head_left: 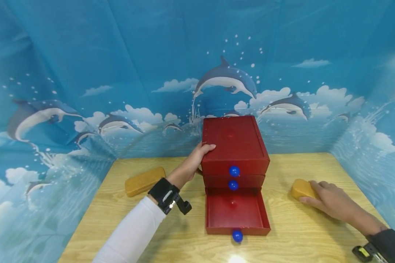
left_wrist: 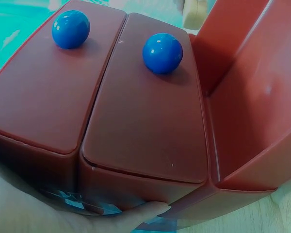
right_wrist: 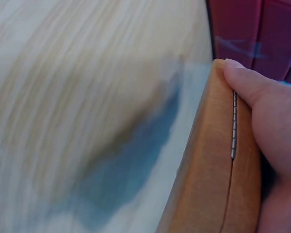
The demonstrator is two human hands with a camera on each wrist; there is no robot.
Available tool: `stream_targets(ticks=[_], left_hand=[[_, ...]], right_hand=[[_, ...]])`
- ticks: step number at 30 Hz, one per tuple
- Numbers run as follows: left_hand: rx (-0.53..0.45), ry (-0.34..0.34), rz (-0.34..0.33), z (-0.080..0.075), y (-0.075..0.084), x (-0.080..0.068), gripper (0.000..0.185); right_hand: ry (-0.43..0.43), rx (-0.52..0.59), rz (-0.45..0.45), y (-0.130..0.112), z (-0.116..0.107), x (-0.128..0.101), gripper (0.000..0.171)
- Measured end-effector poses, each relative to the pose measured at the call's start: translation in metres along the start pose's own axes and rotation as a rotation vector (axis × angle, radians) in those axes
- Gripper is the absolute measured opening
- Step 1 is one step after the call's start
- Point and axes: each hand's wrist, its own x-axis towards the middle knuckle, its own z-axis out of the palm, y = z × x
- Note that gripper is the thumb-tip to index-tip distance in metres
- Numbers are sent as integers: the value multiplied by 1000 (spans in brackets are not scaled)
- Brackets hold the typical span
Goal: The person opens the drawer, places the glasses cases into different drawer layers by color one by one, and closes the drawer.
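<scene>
I'm seeing the table [right_wrist: 63, 97] smeared by blur in the right wrist view, and the hinged tan case [right_wrist: 208, 184] running off the bottom edge. My right hand [head_left: 332, 202] is covering most of that case from the head camera. The left hand [left_wrist: 29, 213] is probably gripping the red drawer box [left_wrist: 136, 126], though only its skin is showing along the frame's lower edge.

Drawer cabinet [head_left: 236, 146]: dark red, with glossy blue knobs [head_left: 234, 171]. Two cases [head_left: 145, 181]: tan-yellow. Table [head_left: 303, 233]: light wood grain. Backdrop [head_left: 118, 73]: blue, printed with dolphins and white clouds. Sleeve [head_left: 131, 233]: white.
</scene>
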Motion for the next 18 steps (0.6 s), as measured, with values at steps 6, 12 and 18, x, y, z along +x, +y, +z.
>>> stream_targets(ticks=[6, 12, 18], left_hand=[[11, 1, -1, 0, 0, 1, 74], [10, 12, -7, 1, 1, 3, 75], [3, 29, -16, 2, 1, 2, 75]], right_hand=[[-5, -24, -26, -30, -11, 2, 75], [18, -33, -79, -59, -27, 4, 73], [97, -60, -156, -82, -36, 4, 72]])
